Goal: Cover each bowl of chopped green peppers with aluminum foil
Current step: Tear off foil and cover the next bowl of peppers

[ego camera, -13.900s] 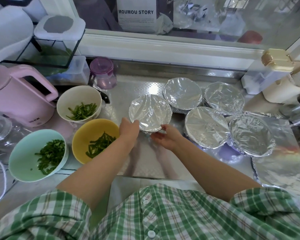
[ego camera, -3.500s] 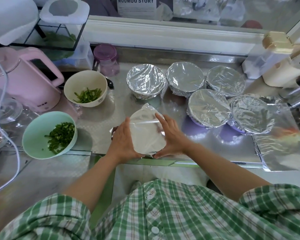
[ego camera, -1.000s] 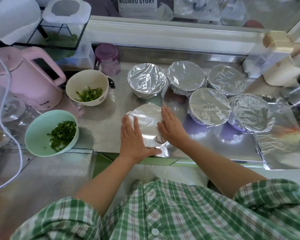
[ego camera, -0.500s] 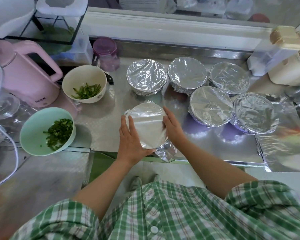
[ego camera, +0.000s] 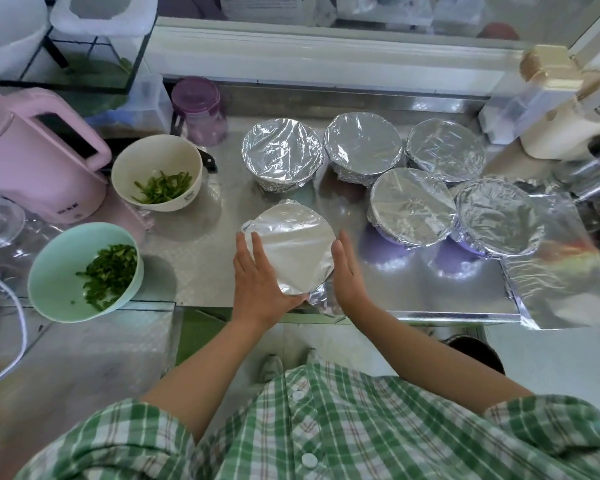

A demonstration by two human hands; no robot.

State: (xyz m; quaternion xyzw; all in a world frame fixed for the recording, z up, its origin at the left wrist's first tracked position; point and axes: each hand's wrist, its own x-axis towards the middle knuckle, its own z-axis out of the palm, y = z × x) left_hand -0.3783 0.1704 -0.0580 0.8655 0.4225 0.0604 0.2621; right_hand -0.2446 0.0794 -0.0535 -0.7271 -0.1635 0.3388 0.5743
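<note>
Smoothing foil (ego camera: 291, 244) down front bowl's sides: left hand (ego camera: 257, 277), right hand (ego camera: 349, 271) flat, fingers straight. Next, probably: crimp loose corner (ego camera: 321, 296); green bowl (ego camera: 54, 284), white bowl (ego camera: 146, 164) uncovered.

mint bowl (ego camera: 52, 289), cream bowl (ego camera: 132, 164), pink kettle (ego camera: 32, 168) (green-white plaid shirt (ego camera: 326, 427)), silver foil (ego camera: 291, 247).

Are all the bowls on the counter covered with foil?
No: the white bowl and the green bowl stand uncovered, with their peppers in plain sight.
</note>
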